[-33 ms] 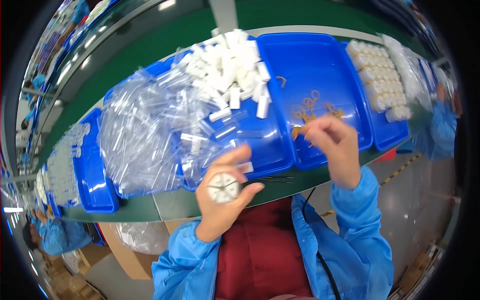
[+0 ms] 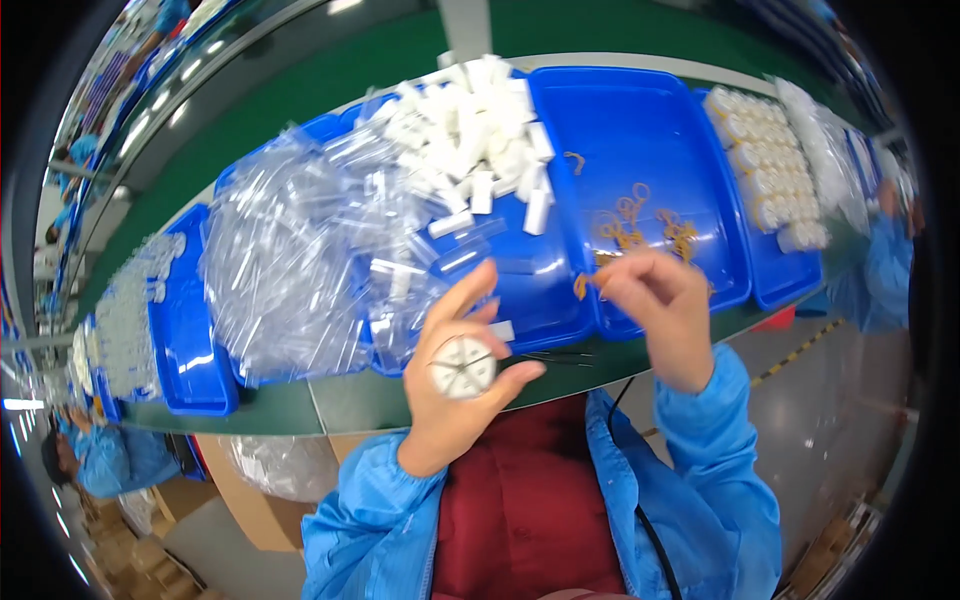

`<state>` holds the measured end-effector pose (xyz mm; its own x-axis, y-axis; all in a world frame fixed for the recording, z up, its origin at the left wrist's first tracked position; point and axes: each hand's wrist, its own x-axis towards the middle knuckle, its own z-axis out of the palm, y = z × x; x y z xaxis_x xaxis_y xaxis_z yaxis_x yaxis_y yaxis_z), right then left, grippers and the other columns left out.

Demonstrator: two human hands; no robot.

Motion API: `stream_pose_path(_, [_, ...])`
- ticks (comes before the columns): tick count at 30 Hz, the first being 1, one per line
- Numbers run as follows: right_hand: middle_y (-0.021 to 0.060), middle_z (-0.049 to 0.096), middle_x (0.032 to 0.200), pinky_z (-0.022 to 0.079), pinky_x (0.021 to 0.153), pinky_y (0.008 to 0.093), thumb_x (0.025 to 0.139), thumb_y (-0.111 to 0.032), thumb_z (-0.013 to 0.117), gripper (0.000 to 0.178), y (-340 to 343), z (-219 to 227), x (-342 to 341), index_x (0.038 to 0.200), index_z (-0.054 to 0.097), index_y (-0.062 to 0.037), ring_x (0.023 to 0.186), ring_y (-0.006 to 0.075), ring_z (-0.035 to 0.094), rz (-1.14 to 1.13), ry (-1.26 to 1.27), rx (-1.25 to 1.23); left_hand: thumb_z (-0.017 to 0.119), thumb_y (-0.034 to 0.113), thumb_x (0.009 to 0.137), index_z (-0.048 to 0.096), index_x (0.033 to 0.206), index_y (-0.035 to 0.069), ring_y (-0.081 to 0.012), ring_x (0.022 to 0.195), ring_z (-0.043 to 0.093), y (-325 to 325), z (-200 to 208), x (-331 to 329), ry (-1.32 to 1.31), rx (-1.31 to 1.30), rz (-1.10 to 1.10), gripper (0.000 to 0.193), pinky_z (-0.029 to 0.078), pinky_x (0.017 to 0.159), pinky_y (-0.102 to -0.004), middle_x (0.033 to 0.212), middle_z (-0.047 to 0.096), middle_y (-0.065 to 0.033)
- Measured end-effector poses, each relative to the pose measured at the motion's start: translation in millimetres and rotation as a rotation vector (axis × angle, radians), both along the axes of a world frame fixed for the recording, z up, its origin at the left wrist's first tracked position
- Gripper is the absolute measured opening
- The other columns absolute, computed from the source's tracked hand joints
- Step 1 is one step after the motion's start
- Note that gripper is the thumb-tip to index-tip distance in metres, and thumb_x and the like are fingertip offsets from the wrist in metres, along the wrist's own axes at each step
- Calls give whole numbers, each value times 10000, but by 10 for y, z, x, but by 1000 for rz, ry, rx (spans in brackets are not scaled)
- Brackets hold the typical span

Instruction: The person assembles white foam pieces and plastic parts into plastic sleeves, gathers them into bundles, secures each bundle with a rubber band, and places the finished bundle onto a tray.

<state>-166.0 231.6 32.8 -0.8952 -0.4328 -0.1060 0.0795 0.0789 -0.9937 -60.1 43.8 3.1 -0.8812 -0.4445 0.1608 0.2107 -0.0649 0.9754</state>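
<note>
My left hand (image 2: 432, 418) is wrapped round a bundle of white wedge-shaped pieces (image 2: 463, 368). Its round end faces up, with dark gaps running between the wedges. Over the near edge of a blue tray (image 2: 640, 110), my right hand (image 2: 672, 318) is closed, thumb and forefinger pinching an amber rubber band (image 2: 581, 287) that sticks out to the left. More rubber bands (image 2: 628, 232) lie loose in that tray, beyond the right hand. Clear plastic tubes (image 2: 285, 260) and white block-like pieces (image 2: 470, 130) are heaped in trays left of it.
Finished-looking banded white bundles (image 2: 765, 160) stand in rows on a blue tray at the right, beside a clear plastic bag (image 2: 822, 150). Thin dark sticks (image 2: 555, 357) lie at the green table's near edge. Clear small parts (image 2: 135, 310) fill the far left. Other people in blue sit at both sides.
My right hand has drawn a little left and toward me, away from the loose rubber bands, with one in its pinch. My left hand with the bundle has shifted slightly right.
</note>
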Motion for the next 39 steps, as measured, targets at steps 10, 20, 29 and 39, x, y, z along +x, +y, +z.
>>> stream_pose_path(10, [107,596,913,446,868,324,953,-157,543,172,-278,-160,311,875,563,-5,899,191,553,210,-179,-382,770,-50,808,610,940,11,-129,850,701,-159,-1,106,-93,73,-32,217,564,768,-267,901,727,-103])
stream_pose_path(20, [230,561,1380,534,886,300,967,85,473,508,-527,-238,286,1462,425,-15,973,202,686,-191,351,-230,729,-100,794,591,918,6,-160,860,700,-87,94,96,-247,-6,-341,214,564,768,-294,888,711,-110])
stream_pose_path(29, [188,546,1425,547,845,294,895,-123,727,648,-390,-80,159,1469,434,-56,935,190,695,66,79,31,744,-49,809,598,902,18,-153,809,698,-258,188,131,-259,19,-169,185,560,730,-276,842,696,-90])
stream_pose_path(39, [78,647,1216,329,1082,479,574,-513,890,888,-565,216,115,1294,591,-88,1142,238,607,731,864,509,822,101,726,622,883,22,-240,661,652,-258,43,130,-367,-773,-369,266,535,648,-343,783,653,-143])
